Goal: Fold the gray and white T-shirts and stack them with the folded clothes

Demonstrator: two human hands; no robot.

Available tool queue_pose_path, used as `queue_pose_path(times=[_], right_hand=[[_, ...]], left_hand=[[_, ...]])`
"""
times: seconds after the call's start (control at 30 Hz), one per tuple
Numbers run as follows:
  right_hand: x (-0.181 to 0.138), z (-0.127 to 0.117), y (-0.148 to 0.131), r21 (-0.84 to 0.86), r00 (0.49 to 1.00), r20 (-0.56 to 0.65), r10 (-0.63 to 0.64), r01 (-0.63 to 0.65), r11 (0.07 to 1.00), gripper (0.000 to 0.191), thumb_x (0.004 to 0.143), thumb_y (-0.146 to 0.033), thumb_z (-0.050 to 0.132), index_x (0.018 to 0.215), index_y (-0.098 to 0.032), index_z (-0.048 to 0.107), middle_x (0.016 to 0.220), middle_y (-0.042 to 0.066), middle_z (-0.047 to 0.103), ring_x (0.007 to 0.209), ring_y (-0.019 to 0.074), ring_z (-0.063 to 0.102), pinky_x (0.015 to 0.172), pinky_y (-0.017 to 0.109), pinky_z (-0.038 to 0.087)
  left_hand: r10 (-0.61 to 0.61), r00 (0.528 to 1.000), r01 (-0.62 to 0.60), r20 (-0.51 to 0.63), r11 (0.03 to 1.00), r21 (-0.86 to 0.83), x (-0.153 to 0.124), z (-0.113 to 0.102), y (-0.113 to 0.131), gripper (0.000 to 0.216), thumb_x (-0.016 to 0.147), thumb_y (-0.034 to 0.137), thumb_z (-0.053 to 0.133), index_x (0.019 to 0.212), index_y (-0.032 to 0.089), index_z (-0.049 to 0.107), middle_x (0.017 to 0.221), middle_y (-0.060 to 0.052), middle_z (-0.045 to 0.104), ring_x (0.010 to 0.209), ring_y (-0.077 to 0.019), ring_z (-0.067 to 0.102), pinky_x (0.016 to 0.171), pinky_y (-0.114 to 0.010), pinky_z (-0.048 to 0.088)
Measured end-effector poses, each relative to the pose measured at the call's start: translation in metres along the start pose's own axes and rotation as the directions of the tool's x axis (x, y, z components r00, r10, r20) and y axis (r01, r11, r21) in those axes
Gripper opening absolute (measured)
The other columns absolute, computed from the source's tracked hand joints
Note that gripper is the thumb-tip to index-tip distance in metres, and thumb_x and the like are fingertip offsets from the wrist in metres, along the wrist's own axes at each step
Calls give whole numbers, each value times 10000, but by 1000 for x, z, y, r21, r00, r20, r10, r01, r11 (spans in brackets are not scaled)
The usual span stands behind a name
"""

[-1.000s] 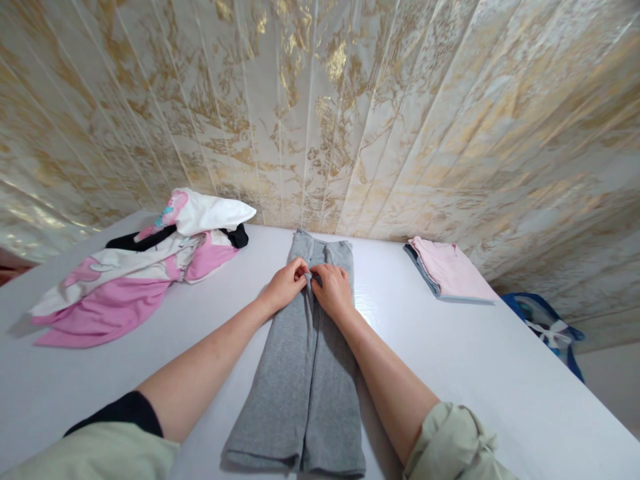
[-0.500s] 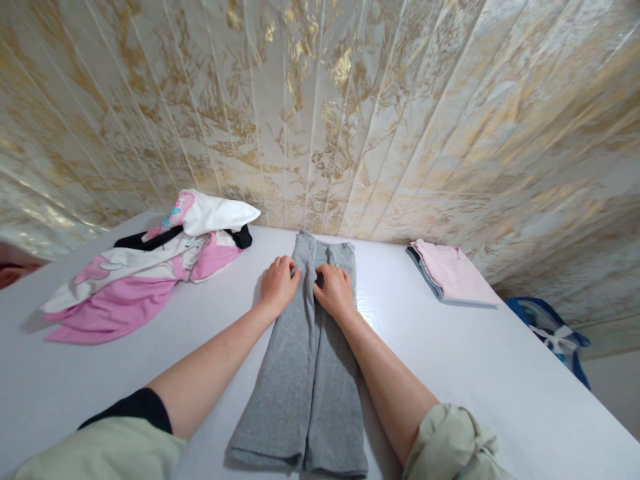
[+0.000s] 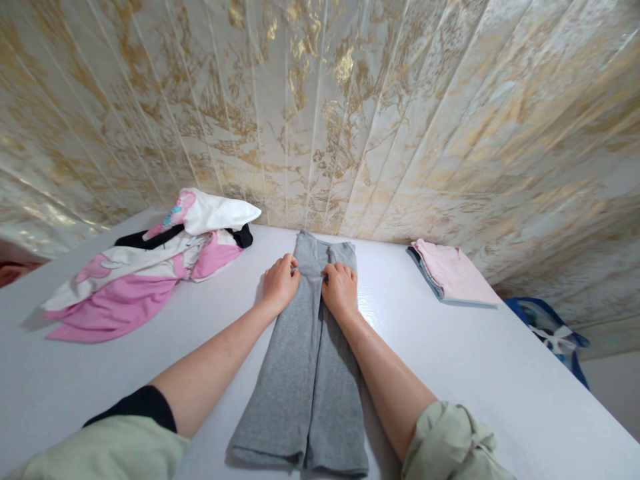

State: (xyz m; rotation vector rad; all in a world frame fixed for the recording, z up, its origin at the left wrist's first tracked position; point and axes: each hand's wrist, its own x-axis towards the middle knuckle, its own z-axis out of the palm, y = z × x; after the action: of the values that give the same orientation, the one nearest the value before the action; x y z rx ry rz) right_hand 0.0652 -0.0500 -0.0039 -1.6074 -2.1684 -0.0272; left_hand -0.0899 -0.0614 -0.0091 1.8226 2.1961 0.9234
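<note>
Grey trousers (image 3: 285,373) lie lengthwise on the white table, waistband at the far end and leg hems toward me. My left hand (image 3: 281,283) is closed on their left edge just below the waistband, pinching the cloth. Over the right leg, my right hand (image 3: 341,288) is closed with its fingers gripping the fabric near the crotch. A crease runs between the two hands. The cloth inside the curled fingers is mostly hidden.
A loose heap of pink, white and black clothes (image 3: 135,297) lies on the left of the white table (image 3: 425,360). Folded clothes with a pink one on top (image 3: 453,270) rest at the right. Beyond the right edge is a blue-edged bag (image 3: 550,333). A gold-patterned curtain (image 3: 310,133) hangs behind.
My right hand has shifted slightly to the right, and the cloth between my hands lies flatter. My left hand has barely moved, still pinching the edge.
</note>
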Motion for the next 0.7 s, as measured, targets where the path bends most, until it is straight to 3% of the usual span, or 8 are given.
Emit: queue_pose_path(times=[0.47,0.6,0.7], right_hand=[[0,4,1,54,1000,-3,-2,2,999,215,855,-105,443,962,-201,603,984,98,651,987,263,526,881,373,335],[1,5,2,136,1000,-6,-20,21,991,219,853,-106,436,978,-207,585,952,60,670,965,226,557,979,373,303],[1,4,3,256,997,-1,-75,73,964,216,865,-130,431,1006,-211,573,949,31,684,948,192,589,1057,382,251]], left_hand=[[48,998,-49,-31,998,-35,1,0,-5,135,840,113,488,868,237,535,910,-31,630,841,-185,609,765,-297,438],[172,982,-178,-77,981,-72,-7,-4,9,85,892,177,462,868,223,529,963,-52,606,944,-196,587,858,-314,436],[238,970,-245,-57,954,-175,-13,0,18,103,925,281,462,876,212,521,924,-55,607,903,-200,595,830,-316,458]])
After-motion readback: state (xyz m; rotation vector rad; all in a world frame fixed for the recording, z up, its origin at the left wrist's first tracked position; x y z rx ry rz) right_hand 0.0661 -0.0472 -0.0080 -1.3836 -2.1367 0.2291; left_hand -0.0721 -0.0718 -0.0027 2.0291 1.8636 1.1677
